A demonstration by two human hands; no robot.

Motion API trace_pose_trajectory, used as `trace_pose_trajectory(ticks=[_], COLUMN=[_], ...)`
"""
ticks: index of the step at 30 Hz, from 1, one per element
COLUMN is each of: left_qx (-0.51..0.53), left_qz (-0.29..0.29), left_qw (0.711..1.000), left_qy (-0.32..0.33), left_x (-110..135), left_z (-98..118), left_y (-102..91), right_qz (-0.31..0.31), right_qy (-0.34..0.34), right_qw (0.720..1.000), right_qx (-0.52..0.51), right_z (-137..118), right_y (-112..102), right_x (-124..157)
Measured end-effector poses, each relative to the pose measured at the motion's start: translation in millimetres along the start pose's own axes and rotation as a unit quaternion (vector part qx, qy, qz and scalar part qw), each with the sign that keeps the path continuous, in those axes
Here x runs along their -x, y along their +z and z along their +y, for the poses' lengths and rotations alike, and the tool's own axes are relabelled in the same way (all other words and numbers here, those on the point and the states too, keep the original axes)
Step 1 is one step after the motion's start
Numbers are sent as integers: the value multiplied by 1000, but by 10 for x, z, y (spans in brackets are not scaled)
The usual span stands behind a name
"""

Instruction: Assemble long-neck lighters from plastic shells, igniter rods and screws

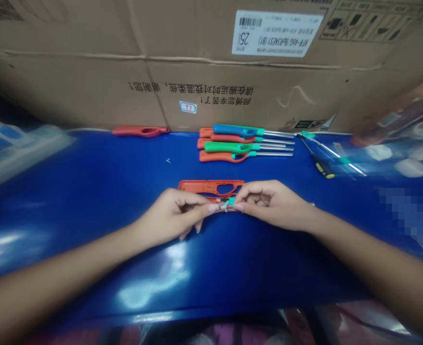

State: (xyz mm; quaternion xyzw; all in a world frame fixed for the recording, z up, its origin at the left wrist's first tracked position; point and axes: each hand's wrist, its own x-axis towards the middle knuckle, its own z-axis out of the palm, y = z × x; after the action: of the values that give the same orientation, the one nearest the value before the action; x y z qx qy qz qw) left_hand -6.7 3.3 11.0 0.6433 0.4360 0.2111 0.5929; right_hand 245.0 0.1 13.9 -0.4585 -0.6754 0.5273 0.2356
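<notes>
My left hand (177, 213) is closed in a pinch on a small whitish lighter part (226, 206) with a metallic end. Its finger and thumb meet those of my right hand (274, 203), which pinch at a green lighter piece (232, 201). A metal tip (312, 204) pokes out past my right wrist; whether it belongs to the green piece is hidden. Just behind the fingers lies an orange-red lighter casing half (197, 186), its hollow side up. More red casing (211, 199) shows between the hands, partly covered by them.
Several long-nosed lighters, among them a blue one (233, 129) and a green one (226, 147), lie by the cardboard box (107, 91). A red lighter handle (139, 131) is left of them. Rightward are a screwdriver (324, 170), metal rods (341, 155) and blurred bags.
</notes>
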Motion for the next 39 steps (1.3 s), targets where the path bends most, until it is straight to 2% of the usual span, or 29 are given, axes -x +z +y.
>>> trace_pose_trajectory(ticks=[11,39], left_qx=[-8,-17], left_qz=[-10,-11], left_qw=[1000,1000], left_qy=[14,10], left_x=[6,4], left_z=[-37,-24], left_y=[-22,-12], right_qz=[-19,-15], right_qy=[-8,0], right_qw=[1000,1000], right_qx=[-6,2], right_z=[-11,-19], right_y=[-20,-14], right_x=[-3,-2])
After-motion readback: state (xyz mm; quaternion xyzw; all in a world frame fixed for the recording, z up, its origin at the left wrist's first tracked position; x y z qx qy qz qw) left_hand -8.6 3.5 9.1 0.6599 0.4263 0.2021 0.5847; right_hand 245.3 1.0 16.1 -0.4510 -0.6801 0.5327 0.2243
